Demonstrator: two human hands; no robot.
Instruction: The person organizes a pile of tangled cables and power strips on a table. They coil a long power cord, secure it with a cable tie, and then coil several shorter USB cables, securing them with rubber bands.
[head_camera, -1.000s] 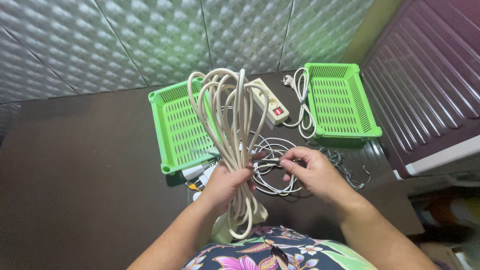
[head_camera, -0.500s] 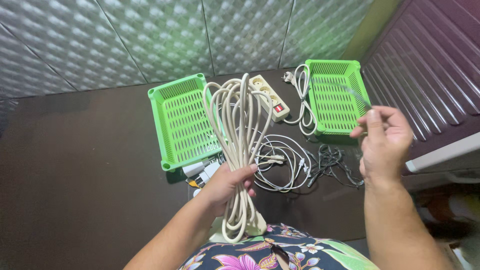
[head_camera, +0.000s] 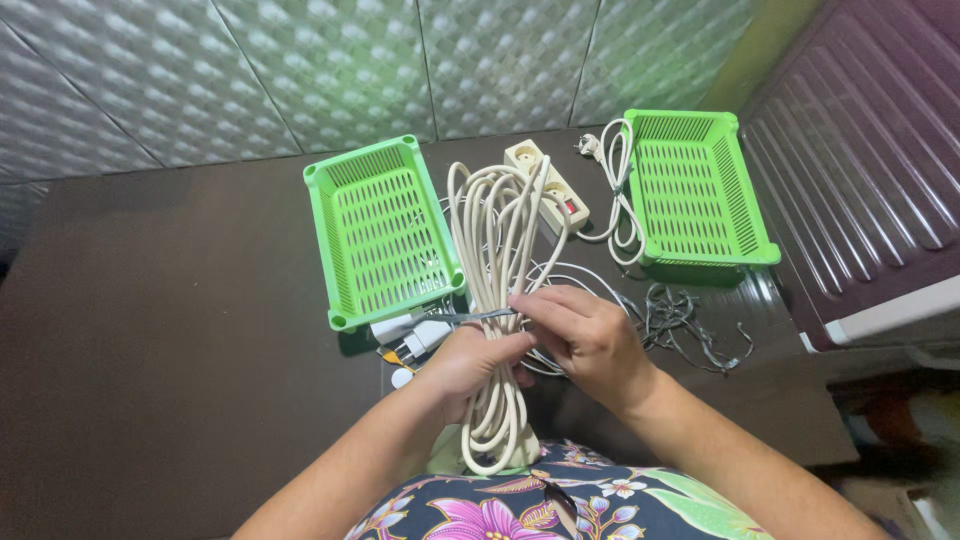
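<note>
Half a second ago the right hand (head_camera: 590, 340) was raised near the right basket (head_camera: 700, 195); now it pinches a thin tie (head_camera: 470, 317) across the cream cable bundle (head_camera: 495, 270). Left hand (head_camera: 470, 365) grips the bundle's middle. Behind lie the left basket (head_camera: 385, 230), power strip (head_camera: 550, 185) and tangled wires (head_camera: 680, 320).

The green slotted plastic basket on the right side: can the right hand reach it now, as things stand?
Probably not at once. The right hand is pinching a thin grey tie across the beige looped cable bundle that the left hand grips. Once it lets go, only loose cords lie before the green slotted plastic basket.
</note>
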